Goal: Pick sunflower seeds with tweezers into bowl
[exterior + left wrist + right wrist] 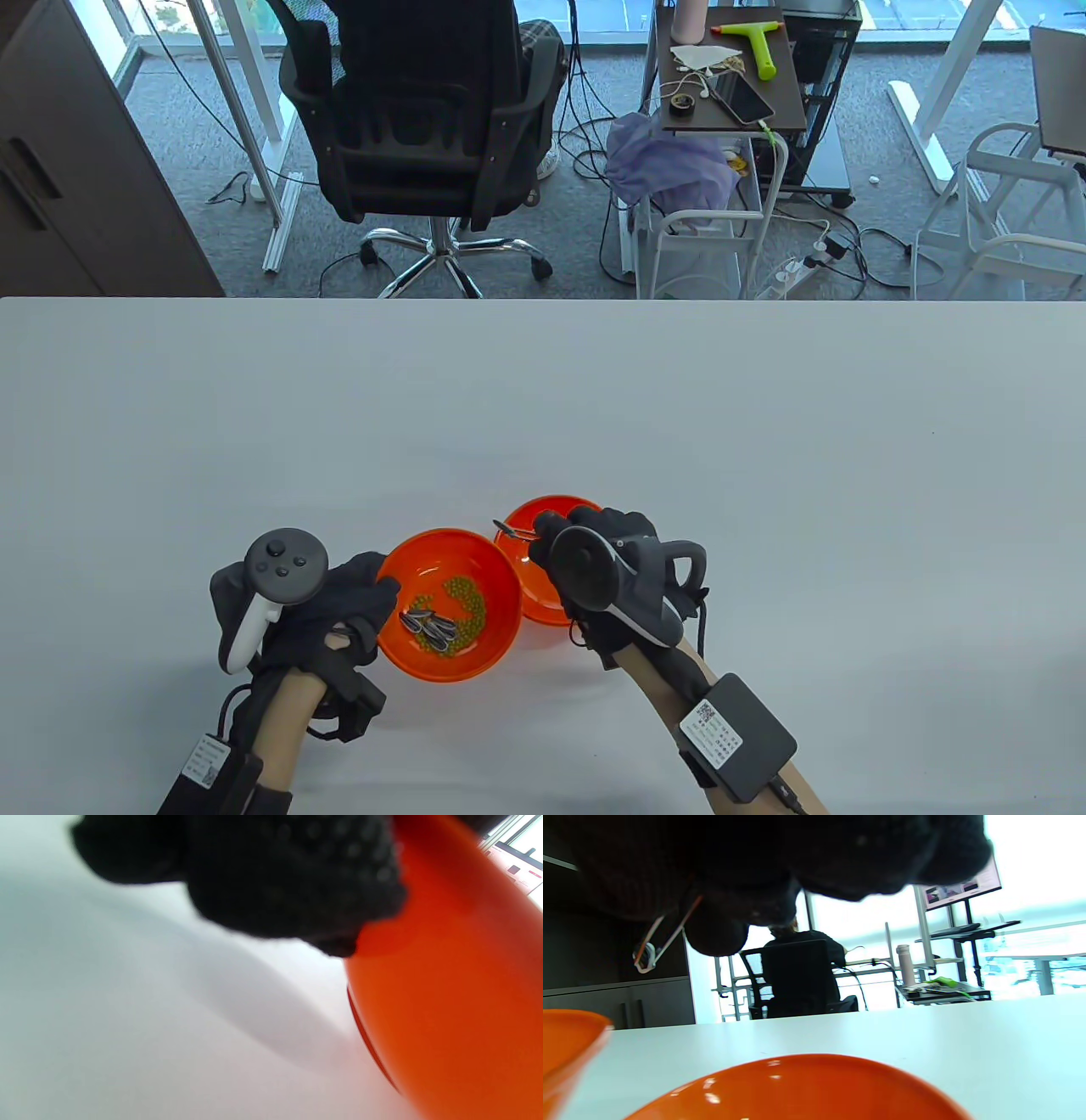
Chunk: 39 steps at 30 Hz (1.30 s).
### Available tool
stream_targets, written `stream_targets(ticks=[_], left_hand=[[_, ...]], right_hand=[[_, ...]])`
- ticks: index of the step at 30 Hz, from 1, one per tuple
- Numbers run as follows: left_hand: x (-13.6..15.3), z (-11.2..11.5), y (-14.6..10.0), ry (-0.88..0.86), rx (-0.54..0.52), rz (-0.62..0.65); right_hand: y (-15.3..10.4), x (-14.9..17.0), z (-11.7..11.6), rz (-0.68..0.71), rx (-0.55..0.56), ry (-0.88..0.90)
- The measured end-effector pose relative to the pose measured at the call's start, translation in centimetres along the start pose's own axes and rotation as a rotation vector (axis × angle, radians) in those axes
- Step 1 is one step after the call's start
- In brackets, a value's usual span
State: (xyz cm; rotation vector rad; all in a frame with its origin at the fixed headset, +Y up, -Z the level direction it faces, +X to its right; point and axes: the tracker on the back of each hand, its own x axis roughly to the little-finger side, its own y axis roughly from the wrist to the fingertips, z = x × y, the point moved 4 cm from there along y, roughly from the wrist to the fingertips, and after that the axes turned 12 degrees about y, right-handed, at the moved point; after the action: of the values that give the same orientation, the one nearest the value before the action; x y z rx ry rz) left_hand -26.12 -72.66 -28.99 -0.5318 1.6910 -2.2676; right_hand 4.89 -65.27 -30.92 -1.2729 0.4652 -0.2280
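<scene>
Resting on the white worktop point(543, 407), two orange bowls touch. The left hand point(339, 611) grips the rim of the nearer bowl point(450, 603) holding sunflower seeds point(428, 626) among green peas point(465, 611). The right hand point(594, 560), above the farther bowl point(530, 552), pinches tweezers point(513, 531) narrowly; whether they hold a seed, I cannot tell.

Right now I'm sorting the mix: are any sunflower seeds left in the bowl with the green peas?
Yes, several striped sunflower seeds lie beside the green peas in the left bowl.
</scene>
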Motion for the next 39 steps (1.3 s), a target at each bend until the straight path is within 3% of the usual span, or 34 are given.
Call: stream_targets(ticks=[8, 22, 30, 39], left_hand=[[0.0, 0.0, 0.0, 0.002, 0.001, -0.002], [0.1, -0.1, 0.0, 0.003, 0.0, -0.006], [0.0, 0.0, 0.0, 0.001, 0.0, -0.006], [-0.1, 0.2, 0.0, 0.003, 0.003, -0.001]], right_hand=[[0.9, 4.1, -2.5, -0.127, -0.112, -0.106], [0.6, 4.2, -4.3, -0.145, -0.221, -0.212], [0.4, 2.8, -2.2, -0.116, -0.13, -0.056], [-1.0, -1.8, -1.0, 0.026, -0.103, 0.071]])
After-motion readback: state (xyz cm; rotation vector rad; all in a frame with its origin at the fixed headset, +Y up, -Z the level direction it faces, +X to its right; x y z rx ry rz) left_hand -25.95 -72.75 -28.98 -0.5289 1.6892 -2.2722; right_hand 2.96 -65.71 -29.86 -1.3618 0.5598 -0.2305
